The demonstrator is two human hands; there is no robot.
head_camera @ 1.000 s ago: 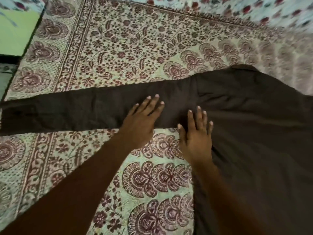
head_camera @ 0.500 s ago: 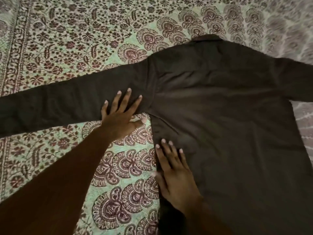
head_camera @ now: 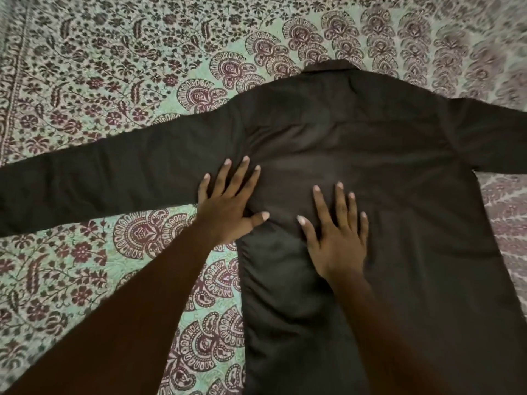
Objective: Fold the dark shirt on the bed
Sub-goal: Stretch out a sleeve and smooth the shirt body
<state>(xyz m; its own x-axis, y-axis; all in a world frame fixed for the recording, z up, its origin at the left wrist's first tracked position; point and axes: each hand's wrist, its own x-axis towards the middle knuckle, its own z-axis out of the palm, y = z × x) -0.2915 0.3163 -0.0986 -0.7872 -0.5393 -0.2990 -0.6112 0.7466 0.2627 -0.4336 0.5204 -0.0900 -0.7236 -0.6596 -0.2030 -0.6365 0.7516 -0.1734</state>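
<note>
Dark shirt [head_camera: 356, 166] lies back-up, spread across the bed [head_camera: 99, 67], collar toward the far edge. Left hand [head_camera: 228, 206] flat and spread at the left armpit, gripping nothing; right hand [head_camera: 336, 238] likewise on the back panel. Probably smoothing: press outward, clear the side-seam ripple before folding the sleeve.

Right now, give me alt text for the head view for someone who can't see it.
A dark shirt lies spread flat, collar away from the camera, sleeves out, on a patterned bedspread. Both hands press on it, fingers splayed: the left hand at the left armpit, the right hand on the back.
</note>
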